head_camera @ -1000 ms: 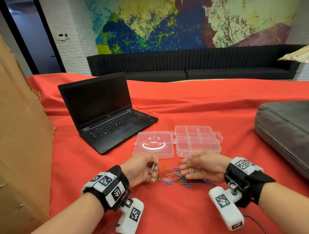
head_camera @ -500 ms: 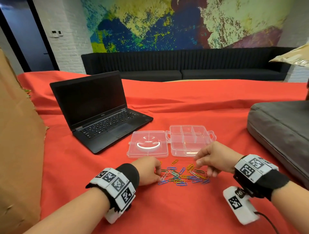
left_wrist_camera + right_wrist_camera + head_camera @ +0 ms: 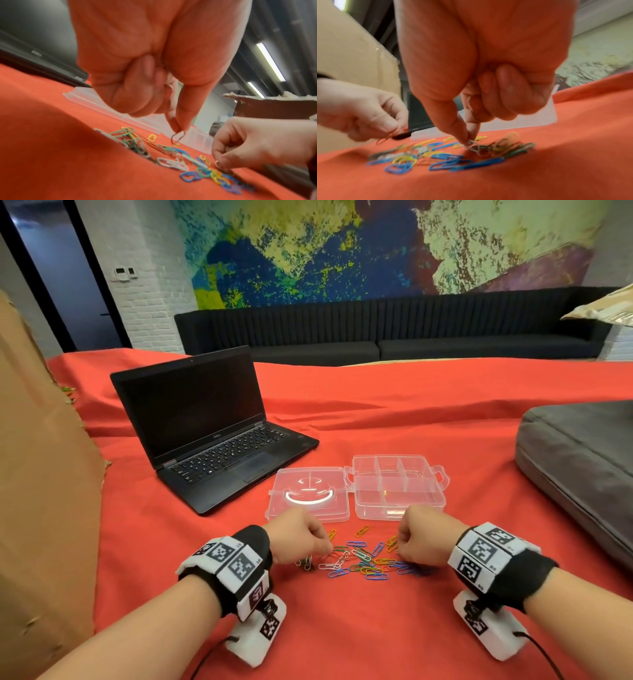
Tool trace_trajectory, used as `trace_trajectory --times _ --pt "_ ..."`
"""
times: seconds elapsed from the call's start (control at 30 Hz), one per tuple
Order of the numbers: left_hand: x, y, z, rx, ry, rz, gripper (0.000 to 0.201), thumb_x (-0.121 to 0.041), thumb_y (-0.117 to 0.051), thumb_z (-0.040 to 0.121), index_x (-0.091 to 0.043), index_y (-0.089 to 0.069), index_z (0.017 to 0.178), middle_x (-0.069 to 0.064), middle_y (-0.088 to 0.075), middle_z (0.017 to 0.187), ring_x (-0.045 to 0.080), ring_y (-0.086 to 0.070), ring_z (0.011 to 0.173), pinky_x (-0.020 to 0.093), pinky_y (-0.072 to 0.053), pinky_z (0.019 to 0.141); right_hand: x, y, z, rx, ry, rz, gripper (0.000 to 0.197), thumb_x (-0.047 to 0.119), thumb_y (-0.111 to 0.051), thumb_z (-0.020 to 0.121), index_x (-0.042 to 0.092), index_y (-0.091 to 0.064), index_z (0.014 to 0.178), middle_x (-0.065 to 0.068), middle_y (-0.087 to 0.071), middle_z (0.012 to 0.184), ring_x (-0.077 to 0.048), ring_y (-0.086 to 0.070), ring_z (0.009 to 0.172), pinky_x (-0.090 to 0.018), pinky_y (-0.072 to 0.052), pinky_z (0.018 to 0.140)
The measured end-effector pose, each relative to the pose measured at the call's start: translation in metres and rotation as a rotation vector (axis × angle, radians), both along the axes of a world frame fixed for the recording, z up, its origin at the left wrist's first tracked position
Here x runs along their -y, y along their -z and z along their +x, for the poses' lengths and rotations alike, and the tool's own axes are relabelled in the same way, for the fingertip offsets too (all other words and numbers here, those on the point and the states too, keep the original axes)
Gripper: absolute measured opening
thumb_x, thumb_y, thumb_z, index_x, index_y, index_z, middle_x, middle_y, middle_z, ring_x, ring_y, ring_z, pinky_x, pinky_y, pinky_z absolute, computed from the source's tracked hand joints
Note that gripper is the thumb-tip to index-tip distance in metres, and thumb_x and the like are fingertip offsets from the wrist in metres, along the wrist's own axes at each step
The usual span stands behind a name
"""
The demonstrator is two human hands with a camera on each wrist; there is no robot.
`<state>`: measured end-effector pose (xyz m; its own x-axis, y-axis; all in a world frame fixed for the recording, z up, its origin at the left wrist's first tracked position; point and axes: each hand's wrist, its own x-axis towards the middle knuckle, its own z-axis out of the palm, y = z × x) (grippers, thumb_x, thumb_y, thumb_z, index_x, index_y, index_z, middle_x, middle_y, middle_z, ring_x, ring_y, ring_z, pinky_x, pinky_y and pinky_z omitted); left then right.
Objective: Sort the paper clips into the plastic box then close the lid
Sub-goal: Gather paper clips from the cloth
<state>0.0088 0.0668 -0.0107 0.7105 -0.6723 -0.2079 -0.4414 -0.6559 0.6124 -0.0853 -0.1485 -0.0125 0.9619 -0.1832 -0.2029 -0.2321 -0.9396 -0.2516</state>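
Observation:
A pile of coloured paper clips (image 3: 363,559) lies on the red cloth, just in front of the clear plastic box (image 3: 399,501). The box is open, with its lid (image 3: 308,494) flat to the left and its compartments showing nothing inside. My left hand (image 3: 323,549) is at the pile's left edge; in the left wrist view its thumb and forefinger (image 3: 180,129) pinch a single thin clip (image 3: 177,138) hanging above the cloth. At the pile's right edge my right hand (image 3: 400,549) is curled, and its thumb and forefinger (image 3: 468,138) pinch a pale clip (image 3: 473,144) down in the pile.
An open black laptop (image 3: 205,426) stands at the back left of the box. A grey cushion (image 3: 582,467) lies on the right and a cardboard sheet (image 3: 41,474) rises on the left. A black sofa runs along the far wall.
Both hands have moved apart to the two sides of the pile and dropped lower. The right hand's spread fingers have curled into a pinch on a clip.

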Motion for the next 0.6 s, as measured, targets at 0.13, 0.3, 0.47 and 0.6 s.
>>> trace_trajectory --times 0.13,0.3,0.47,0.6 --pt "-0.001 0.001 0.003 -0.064 -0.083 -0.074 0.007 -0.02 -0.073 0.079 -0.013 -0.076 0.079 -0.01 -0.064 0.066 -0.004 -0.053 0.058 0.009 -0.042 0.059 0.014 -0.002 -0.006 0.044 0.162 0.543 0.015 0.019 -0.062 0.071 0.015 -0.059 0.056 -0.005 -0.054 0.059 -0.012 -0.042 0.047 -0.023 -0.037 0.046" --pt "-0.004 0.001 0.001 0.008 -0.087 -0.005 0.012 -0.017 -0.071 0.079 -0.007 -0.075 0.083 -0.002 -0.066 0.072 0.004 -0.057 0.066 0.019 -0.05 0.069 0.018 -0.017 -0.013 -0.028 0.496 1.582 0.015 0.011 -0.035 0.073 0.012 -0.045 0.061 -0.006 -0.043 0.058 -0.013 -0.033 0.038 -0.016 -0.03 0.032" --pt "-0.002 0.001 -0.009 0.13 0.036 0.081 0.006 -0.018 -0.071 0.076 -0.016 -0.073 0.082 -0.008 -0.059 0.059 -0.003 -0.05 0.047 0.007 -0.037 0.047 0.0 -0.023 -0.004 -0.09 0.468 1.565 0.02 0.004 -0.032 0.067 0.009 -0.051 0.072 -0.004 -0.037 0.054 -0.011 -0.027 0.036 -0.011 -0.025 0.033" --pt "0.003 0.005 -0.016 0.234 0.171 0.209 0.014 -0.024 -0.068 0.078 -0.012 -0.075 0.083 0.004 -0.074 0.086 0.009 -0.057 0.071 0.02 -0.045 0.067 -0.031 -0.012 0.009 -0.029 0.172 0.543 0.012 0.019 -0.055 0.082 0.016 -0.066 0.079 0.003 -0.039 0.048 -0.008 -0.033 0.033 -0.016 -0.027 0.035"
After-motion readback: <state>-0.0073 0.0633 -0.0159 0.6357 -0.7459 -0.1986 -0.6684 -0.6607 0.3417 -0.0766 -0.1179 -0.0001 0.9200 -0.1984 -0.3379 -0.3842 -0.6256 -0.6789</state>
